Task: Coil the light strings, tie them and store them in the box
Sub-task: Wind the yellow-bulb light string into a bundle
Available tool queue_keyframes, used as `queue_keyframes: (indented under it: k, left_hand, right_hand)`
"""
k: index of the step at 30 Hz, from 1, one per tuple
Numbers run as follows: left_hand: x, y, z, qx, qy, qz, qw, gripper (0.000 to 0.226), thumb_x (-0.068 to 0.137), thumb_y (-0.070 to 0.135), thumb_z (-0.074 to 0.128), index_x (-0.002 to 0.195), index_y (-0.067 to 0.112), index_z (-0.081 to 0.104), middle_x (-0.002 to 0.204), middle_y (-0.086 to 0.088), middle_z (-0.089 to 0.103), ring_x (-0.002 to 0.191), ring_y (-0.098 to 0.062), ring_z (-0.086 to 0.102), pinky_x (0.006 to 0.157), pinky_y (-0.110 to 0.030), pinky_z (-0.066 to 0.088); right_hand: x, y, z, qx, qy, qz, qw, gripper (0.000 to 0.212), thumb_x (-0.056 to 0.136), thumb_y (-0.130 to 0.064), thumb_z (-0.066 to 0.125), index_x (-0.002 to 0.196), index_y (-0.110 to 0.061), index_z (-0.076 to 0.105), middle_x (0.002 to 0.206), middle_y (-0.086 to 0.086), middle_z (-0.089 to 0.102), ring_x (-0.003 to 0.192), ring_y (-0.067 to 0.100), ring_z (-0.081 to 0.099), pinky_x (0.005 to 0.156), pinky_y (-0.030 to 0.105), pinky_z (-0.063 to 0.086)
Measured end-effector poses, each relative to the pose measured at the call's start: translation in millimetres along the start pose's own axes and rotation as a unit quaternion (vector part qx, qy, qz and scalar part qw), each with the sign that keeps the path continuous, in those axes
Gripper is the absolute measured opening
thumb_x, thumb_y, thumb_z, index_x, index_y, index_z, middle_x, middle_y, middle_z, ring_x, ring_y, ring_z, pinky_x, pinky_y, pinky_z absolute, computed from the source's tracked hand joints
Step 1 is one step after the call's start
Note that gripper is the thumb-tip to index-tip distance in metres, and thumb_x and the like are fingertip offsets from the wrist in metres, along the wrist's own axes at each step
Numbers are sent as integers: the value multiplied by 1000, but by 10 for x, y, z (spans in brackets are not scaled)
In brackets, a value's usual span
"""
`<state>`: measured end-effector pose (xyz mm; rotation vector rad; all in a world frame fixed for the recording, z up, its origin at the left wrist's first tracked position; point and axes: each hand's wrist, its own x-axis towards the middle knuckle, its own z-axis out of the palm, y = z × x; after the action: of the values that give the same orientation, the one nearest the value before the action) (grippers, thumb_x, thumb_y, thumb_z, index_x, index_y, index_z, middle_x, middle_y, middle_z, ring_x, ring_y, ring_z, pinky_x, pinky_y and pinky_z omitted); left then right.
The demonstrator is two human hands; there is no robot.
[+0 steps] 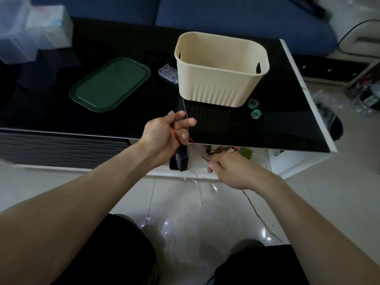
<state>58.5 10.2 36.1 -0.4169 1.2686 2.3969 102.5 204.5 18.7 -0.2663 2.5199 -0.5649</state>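
Head view: one red coil (181,136) sits gripped in the left hand (164,136), just before the counter (287,120) edge; right hand (230,169) fingers pinch its wire. One box (221,79), one lid (110,84), two tape rolls (256,114) stand on the counter.

In front of me a glossy black table (287,112) stands before a blue sofa (226,15). At its far left corner I see blurred clear plastic containers (30,31). Pale floor tiles (185,212) shine below my knees.
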Motion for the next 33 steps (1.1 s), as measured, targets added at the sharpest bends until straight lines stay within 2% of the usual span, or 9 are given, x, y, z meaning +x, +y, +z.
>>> queue_keyframes:
  k: [5, 7, 9, 15, 19, 22, 25, 28, 33]
  left_hand:
    - [-62, 2, 57, 14, -33, 0, 999, 25, 107, 19, 30, 102, 4, 49, 103, -22, 73, 73, -27, 73, 61, -29, 59]
    - [-79, -4, 73, 50, -43, -21, 998, 25, 105, 20, 34, 99, 2, 50, 113, -26, 69, 89, -34, 73, 72, -34, 62]
    - [-118, -34, 89, 93, -64, -67, 991, 34, 103, 25, 38, 119, -2, 51, 121, -27, 63, 96, -39, 71, 81, -42, 61]
    - [-235, -101, 134, 229, -228, -173, 931, 61, 104, 36, 29, 113, -16, 60, 104, -19, 70, 93, -31, 68, 92, -44, 55]
    - [-255, -133, 120, 291, -283, -203, 891, 56, 104, 45, 25, 125, 4, 58, 112, -19, 67, 84, -35, 69, 66, -31, 56]
    - [-215, -178, 99, 336, -300, -189, 872, 53, 104, 48, 27, 127, 11, 57, 113, -24, 68, 48, -18, 54, 43, -23, 29]
    - [-167, -166, 66, 333, -299, -198, 872, 46, 105, 44, 31, 113, 15, 66, 86, -17, 70, 34, -9, 27, 44, -27, 12]
    - [-156, -170, 30, 348, -284, -207, 869, 49, 106, 33, 33, 87, 16, 75, 54, -2, 49, 32, -6, 23, 40, -23, 12]
    - [-167, -182, 5, 399, -282, -215, 845, 43, 107, 28, 34, 120, -3, 62, 49, 2, 31, 37, -9, 22, 41, -25, 15]
  right_hand:
    - [-41, -174, 50, 30, -11, -83, 996, 26, 104, -32, 48, 88, -30, 70, 79, -6, 67, 74, 11, 62, 69, 35, 49]
    - [-72, -220, 57, 59, -15, -118, 991, 24, 102, -33, 52, 86, -31, 70, 69, -7, 63, 64, 6, 58, 62, 27, 44]
    - [-117, -257, 13, 104, 9, -143, 984, 22, 101, -31, 58, 89, -21, 74, 65, -6, 61, 57, 4, 53, 55, 20, 39]
    - [-150, -171, -105, 206, 79, -145, 965, 10, 94, -24, 69, 88, -21, 76, 65, -19, 65, 59, -2, 60, 59, 16, 44]
    - [-139, -92, -131, 220, 103, -139, 960, 9, 84, -21, 81, 83, -21, 72, 57, -12, 60, 52, 0, 56, 54, 13, 44]
    - [-109, -31, -140, 202, 118, -129, 964, 22, 74, -34, 88, 80, -23, 69, 58, -11, 59, 54, -1, 54, 55, 16, 45]
    - [-63, 23, -167, 215, 120, -116, 962, 32, 68, -43, 87, 87, -23, 70, 67, -9, 65, 61, 1, 59, 60, 21, 50]
    - [-40, 109, -216, 221, 67, -125, 965, 23, 83, -32, 80, 101, -24, 68, 79, -1, 74, 75, 17, 71, 72, 35, 57]
    - [-61, 160, -271, 239, 44, -142, 960, 13, 89, -15, 75, 100, -22, 71, 78, -12, 71, 74, 2, 65, 67, 18, 50]
